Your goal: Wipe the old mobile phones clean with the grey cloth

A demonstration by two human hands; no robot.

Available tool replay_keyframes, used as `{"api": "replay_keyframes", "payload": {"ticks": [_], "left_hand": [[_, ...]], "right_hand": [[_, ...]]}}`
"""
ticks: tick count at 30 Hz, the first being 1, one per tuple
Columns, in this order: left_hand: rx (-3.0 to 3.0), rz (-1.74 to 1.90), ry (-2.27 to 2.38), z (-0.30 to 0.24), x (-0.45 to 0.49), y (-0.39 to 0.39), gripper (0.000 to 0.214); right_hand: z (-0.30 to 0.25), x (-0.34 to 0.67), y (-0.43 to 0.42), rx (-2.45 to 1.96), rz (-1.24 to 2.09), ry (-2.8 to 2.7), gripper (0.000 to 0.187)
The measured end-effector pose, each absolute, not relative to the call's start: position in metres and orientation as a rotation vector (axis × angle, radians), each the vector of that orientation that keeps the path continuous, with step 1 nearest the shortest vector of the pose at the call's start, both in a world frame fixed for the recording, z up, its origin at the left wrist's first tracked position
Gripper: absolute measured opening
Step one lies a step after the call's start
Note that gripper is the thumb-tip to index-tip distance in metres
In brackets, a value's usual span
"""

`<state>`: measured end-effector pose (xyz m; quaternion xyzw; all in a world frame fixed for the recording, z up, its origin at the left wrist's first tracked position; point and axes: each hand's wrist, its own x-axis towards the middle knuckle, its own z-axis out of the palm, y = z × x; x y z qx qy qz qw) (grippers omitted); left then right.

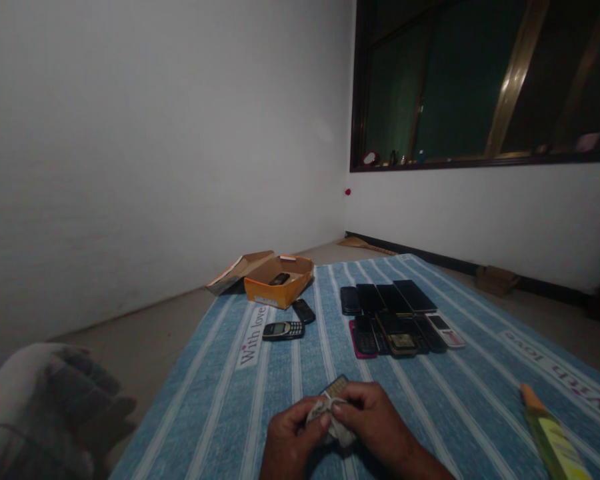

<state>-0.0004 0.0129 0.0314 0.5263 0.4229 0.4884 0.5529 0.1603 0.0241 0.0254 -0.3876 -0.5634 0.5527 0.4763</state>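
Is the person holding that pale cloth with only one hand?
No, the left hand and the right hand both pinch the pale cloth.

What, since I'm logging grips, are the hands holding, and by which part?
Left hand and right hand pinch a pale cloth at the near end of an apparent keypad phone; exact contact is hidden.

Dim light falls on plain white walls (pixel 155 133) meeting in a corner beyond a blue-and-white striped, cloth-covered desk (pixel 220 400), with a wide, dark-framed window (pixel 460 80) set in the right-hand wall above a black baseboard (pixel 415 254) and a pale, smooth floor (pixel 150 333).
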Motion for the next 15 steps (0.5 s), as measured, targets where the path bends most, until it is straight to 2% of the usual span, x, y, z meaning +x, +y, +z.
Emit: {"api": "replay_keyframes", "payload": {"ticks": [6, 11, 15], "left_hand": [[1.166, 1.164, 1.002, 0.03, 0.0, 0.011, 0.031], [1.063, 1.177, 1.024, 0.035, 0.006, 0.007, 0.032], [0.982, 1.195, 0.978, 0.034, 0.009, 0.008, 0.035]], "right_hand": [[0.029, 0.162, 0.022, -0.989, 1.344, -1.276, 0.027], [0.029, 0.164, 0.02, -1.04, 1.488, -1.226, 0.044], [0.03, 0.166, 0.018, -1.02, 1.562, -1.275, 0.048]]}}
